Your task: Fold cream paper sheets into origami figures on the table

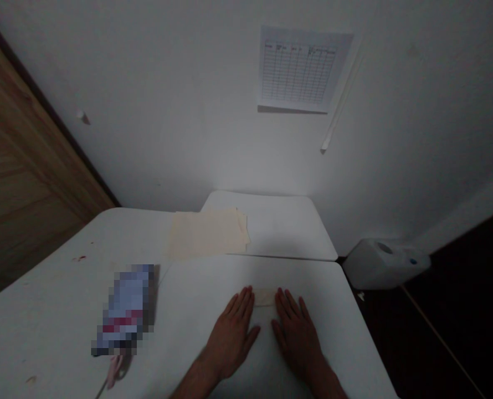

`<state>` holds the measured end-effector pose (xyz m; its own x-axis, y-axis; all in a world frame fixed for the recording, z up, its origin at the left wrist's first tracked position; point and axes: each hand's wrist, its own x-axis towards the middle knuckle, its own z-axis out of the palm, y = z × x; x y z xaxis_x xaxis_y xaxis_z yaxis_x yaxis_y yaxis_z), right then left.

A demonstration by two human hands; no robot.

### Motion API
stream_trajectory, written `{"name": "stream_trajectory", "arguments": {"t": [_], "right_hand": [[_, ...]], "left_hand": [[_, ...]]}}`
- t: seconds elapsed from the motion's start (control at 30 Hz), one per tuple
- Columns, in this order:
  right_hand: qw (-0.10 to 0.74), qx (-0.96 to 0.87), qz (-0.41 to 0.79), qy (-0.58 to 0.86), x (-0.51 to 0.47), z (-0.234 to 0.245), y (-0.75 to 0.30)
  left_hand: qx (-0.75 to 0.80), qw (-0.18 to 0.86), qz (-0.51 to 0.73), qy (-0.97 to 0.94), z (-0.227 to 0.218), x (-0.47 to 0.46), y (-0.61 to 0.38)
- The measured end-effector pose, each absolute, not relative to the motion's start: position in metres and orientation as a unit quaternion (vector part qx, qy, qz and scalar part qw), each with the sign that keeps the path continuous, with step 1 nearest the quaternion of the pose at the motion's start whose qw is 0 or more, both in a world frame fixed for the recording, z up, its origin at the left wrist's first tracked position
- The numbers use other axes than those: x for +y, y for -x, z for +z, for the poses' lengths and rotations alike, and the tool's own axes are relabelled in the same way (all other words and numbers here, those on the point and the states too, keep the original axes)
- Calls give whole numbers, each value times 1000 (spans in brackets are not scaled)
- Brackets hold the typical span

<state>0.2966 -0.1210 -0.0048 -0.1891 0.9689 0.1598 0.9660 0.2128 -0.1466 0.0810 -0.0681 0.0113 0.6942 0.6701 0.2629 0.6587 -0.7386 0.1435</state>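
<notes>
A small beige folded strip (264, 297), of paper or cloth, lies on the white table (196, 310) in front of me. My left hand (233, 334) rests flat at its left end, fingers stretched forward and thumb out to the side. At the right end, my right hand (297, 337) lies flat in the same way, its fingertips over or against the strip's edge. Neither hand grips anything. What is under the fingertips is hidden. Farther back and to the left are several larger beige sheets (207, 233), stacked a little unevenly across the table joint.
A blurred-out bluish object (126, 310) with a pink piece (113, 370) lies at the left. Against the wall behind hangs a printed sheet (298, 69). A white plastic container (379, 269) stands on the dark floor at right. A wooden door (26, 144) is at left.
</notes>
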Motion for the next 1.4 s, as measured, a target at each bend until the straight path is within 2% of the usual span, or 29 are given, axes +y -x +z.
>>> {"name": "stream_trajectory", "arguments": {"t": [0.33, 0.47, 0.7, 0.8, 0.97, 1.17, 1.27, 1.4], "right_hand": [[126, -732, 4, 670, -128, -12, -303], [161, -729, -17, 666, -129, -15, -306], [257, -697, -35, 669, -126, -22, -311], [287, -683, -16, 671, -121, -18, -311], [335, -656, 39, 676, -109, -7, -307], [476, -553, 159, 665, -93, 7, -293], [527, -487, 252, 649, -85, 17, -281], [548, -449, 334, 622, -75, 23, -269]], "left_hand": [[381, -18, 148, -913, 16, -74, -49], [396, -21, 173, -901, 11, -74, -51], [421, 43, 245, -872, 14, -47, -66], [407, 81, 221, -883, 25, -31, -75], [361, 127, 170, -908, 51, -19, -84], [382, 119, 113, -909, 61, -17, -86], [413, 136, 122, -892, 59, -18, -86], [433, 190, 180, -862, 57, -25, -87]]}}
